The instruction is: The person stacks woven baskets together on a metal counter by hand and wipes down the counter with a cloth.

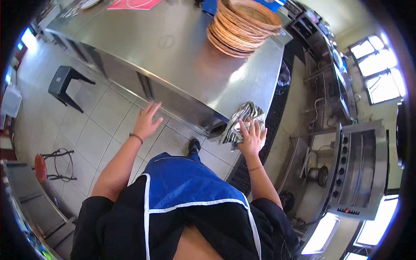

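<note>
My right hand (251, 141) lies with fingers spread on a crumpled striped cloth (234, 130) at the near right corner of the steel counter (173, 65). The cloth is dark and white, and part of it hangs over the counter's edge. My left hand (147, 123) is in the air in front of the counter's side, fingers apart, holding nothing. Farther back on the counter stands a stack of round woven baskets (240, 32).
A black stool (65, 84) stands on the tiled floor at left, and a red-seated stool (40, 168) nearer me. Steel cooking equipment with knobs (342, 164) is on the right. A dark floor grate (271, 119) runs beside the counter. A red sheet (134, 3) lies at the counter's far side.
</note>
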`<state>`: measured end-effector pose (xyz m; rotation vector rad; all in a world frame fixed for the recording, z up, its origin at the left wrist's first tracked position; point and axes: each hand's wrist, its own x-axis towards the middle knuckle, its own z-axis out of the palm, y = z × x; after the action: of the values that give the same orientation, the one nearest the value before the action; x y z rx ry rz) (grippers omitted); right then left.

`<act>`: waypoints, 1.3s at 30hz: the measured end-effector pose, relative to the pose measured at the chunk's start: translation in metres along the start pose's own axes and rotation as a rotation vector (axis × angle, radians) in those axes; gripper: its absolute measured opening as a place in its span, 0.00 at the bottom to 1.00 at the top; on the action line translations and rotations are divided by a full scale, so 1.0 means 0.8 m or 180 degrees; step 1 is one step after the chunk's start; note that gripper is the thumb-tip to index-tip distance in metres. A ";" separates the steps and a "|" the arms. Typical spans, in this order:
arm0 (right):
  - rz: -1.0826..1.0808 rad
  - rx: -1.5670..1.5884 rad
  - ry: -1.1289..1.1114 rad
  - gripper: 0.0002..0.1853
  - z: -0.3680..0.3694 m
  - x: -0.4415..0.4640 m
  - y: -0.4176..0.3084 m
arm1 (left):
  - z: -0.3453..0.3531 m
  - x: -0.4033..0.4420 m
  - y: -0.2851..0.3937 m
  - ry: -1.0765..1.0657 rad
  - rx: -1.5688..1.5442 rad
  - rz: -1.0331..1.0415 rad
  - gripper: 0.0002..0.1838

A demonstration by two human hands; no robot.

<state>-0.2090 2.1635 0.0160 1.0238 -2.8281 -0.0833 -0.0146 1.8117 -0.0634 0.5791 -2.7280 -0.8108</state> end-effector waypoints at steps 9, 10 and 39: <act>-0.0779 -0.0112 -0.0158 0.45 0.000 0.130 -0.144 | -0.019 -0.401 -0.195 -0.0375 -0.1069 -0.2806 0.25; -0.0871 -0.0104 -0.0180 0.45 -0.005 0.144 -0.169 | -0.021 -0.438 -0.201 -0.0185 -0.1057 -0.3106 0.24; -0.3741 0.0924 0.0350 0.30 0.015 0.606 -0.839 | -0.258 0.058 -0.321 0.0283 -0.1315 -0.1554 0.25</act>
<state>-0.1548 1.3374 -0.0100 2.4706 -1.7845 0.2636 0.0901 1.4972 -0.0340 1.1631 -2.2577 -1.3740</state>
